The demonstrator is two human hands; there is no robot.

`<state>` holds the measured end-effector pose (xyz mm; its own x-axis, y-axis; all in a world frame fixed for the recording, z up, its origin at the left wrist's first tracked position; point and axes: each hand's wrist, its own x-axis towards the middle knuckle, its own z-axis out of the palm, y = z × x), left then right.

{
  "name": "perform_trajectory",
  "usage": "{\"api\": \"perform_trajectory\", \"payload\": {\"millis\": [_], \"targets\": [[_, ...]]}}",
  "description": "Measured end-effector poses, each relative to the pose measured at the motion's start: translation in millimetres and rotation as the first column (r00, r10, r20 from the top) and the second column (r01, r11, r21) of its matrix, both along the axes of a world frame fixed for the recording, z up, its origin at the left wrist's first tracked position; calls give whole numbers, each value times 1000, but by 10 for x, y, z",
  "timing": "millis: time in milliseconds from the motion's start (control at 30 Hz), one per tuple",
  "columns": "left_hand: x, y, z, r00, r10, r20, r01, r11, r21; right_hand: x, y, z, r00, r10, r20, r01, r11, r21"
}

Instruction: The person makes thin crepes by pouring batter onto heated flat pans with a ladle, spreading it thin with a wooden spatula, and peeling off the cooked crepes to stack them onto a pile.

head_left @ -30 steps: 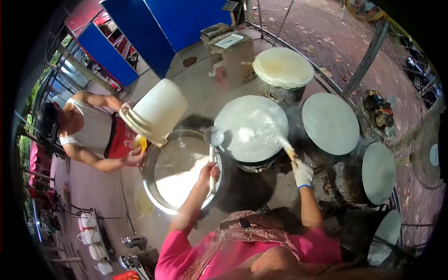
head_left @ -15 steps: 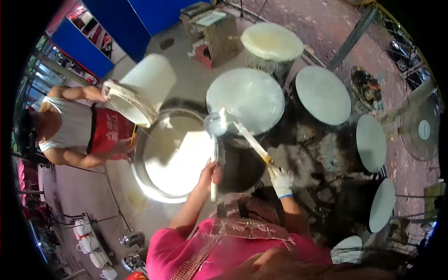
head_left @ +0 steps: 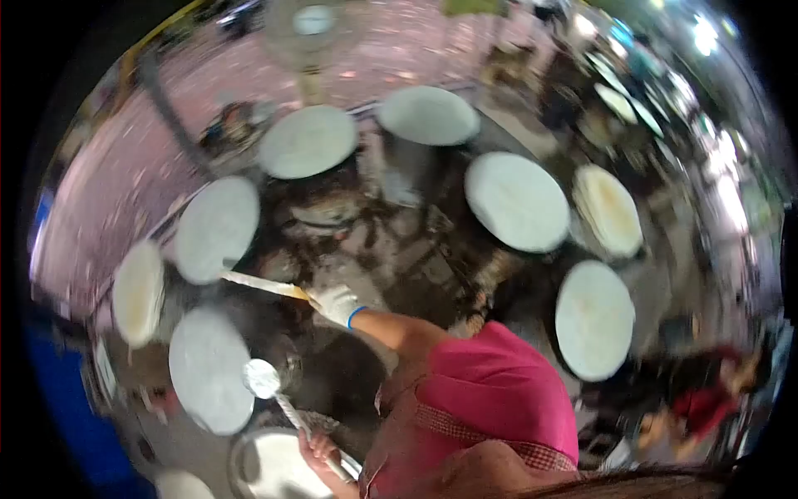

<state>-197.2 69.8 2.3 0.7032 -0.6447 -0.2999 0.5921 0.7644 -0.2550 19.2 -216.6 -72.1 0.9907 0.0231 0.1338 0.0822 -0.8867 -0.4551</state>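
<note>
My bare left hand [head_left: 320, 453] is closed around the handle of a ladle [head_left: 263, 379]. The ladle's bowl is coated in white and hangs by the edge of a round sheet of white batter [head_left: 206, 370]. Below it, partly hidden by that hand, stands a wide metal pot [head_left: 235, 466] of white liquid. My right hand [head_left: 337, 305], in a white glove with a blue cuff, grips a long flat wooden spatula [head_left: 264, 284]. White batter smears the blade, and its tip reaches the edge of another white round [head_left: 218, 229].
Several more white rounds on dark stands curve around me, including one ahead [head_left: 428, 116] and one at the right [head_left: 595, 321]. Browned flat stacks [head_left: 608, 209] lie on the right and far left [head_left: 139, 293]. A standing fan [head_left: 312, 21] is at the back. A person in red [head_left: 705, 407] is at lower right.
My view has swung right, so the pot moved to the lower left and the co-worker tipping a bucket left view. The spatula tip now reaches a different round. Both hands keep their tools.
</note>
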Motion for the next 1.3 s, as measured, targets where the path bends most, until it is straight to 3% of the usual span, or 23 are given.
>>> {"api": "perform_trajectory", "payload": {"millis": [67, 133, 167, 233, 300, 367, 467, 500, 533, 600, 633, 700, 733, 767, 800, 900, 1000, 1033, 1067, 1100, 1167, 1233, 1300], "targets": [[147, -195, -265, 990, -135, -36, 136, 990, 29, -133, -691, 415, 988, -100, -116, 109, 991, 75], [298, -542, -357, 943, -302, -140, 298, 953, -49, -446, -1358, 507, 968, -248, 41, 241, 962, 125], [458, -628, -385, 903, -420, -94, 415, 907, -67, -504, -1498, 602, 946, -302, 119, 292, 952, 95], [803, -776, -688, 754, -647, 109, 653, 757, -25, -950, -2101, 647, 882, -460, -103, 470, 873, 127], [1102, -1324, -544, 705, -707, -56, 706, 707, -43, -1556, -2657, 514, 806, -576, -137, 592, 786, 176], [1282, -1911, -271, 678, -694, -244, 715, 700, -5, -2193, -2975, 545, 678, -718, -159, 735, 668, 117], [1428, -2526, 3, 630, -669, -395, 752, 652, 97, -3076, -3113, 510, 411, -849, -331, 899, 438, -6], [1490, -2727, 57, 607, -675, -421, 774, 621, 122, -3342, -3115, 300, 360, -906, -222, 931, 365, 22], [1573, -2878, 59, 566, -706, -426, 809, 575, 123, -3565, -3030, 606, 305, -920, -245, 949, 314, 3], [1746, -3125, 62, 498, -751, -433, 860, 494, 132, -3893, -3042, 426, 128, -963, -236, 980, 159, -118], [1785, -3252, 5, 396, -813, -427, 912, 402, 81, -4049, -3087, -66, -4, -982, -190, 974, 39, -222], [2056, -3442, -60, 212, -900, -381, 975, 221, 18, -4087, -3201, -150, -70, -993, -99, 995, -63, -74], [2147, -3497, 4, 190, -910, -367, 976, 214, -26, -4061, -3320, -283, -130, -989, -70, 991, -128, -39], [2137, -3612, 3, 109, -930, -352, 983, 154, -103, -3994, -3266, 338, -234, -969, -80, 945, -207, -254], [2125, -3789, -11, 10, -944, -329, 980, 75, -184, -4001, -3356, 297, -309, -947, -84, 919, -274, -285], [2234, -3871, -32, -27, -922, -387, 979, 53, -196, -3906, -3568, 422, -387, -918, -91, 904, -358, -233], [2438, -3880, -210, -182, -944, -276, 970, -126, -209, -3943, -3868, 343, -382, -918, -109, 907, -349, -237], [2531, -3791, -210, -127, -934, -335, 970, -45, -241, -3846, -3894, 183, -361, -923, -135, 914, -321, -248], [2525, -3764, -143, -96, -913, -397, 962, 17, -273, -3853, -3880, 223, -232, -970, -77, 954, -211, -214], [2512, -3793, -114, -101, -886, -452, 948, 51, -313, -3839, -3891, 230, -227, -972, -58, 947, -206, -246], [2538, -3782, -95, -44, -874, -484, 979, 59, -194, -3854, -3884, 274, -244, -970, -14, 916, -226, -331], [2667, -3739, -281, -40, -890, -454, 988, 32, -149, -3841, -3874, 500, -279, -960, -20, 898, -254, -360], [2956, -3672, -871, -65, -976, -207, 998, -60, -27, -3887, -3884, 562, -319, -946, -53, 899, -285, -332]]}}
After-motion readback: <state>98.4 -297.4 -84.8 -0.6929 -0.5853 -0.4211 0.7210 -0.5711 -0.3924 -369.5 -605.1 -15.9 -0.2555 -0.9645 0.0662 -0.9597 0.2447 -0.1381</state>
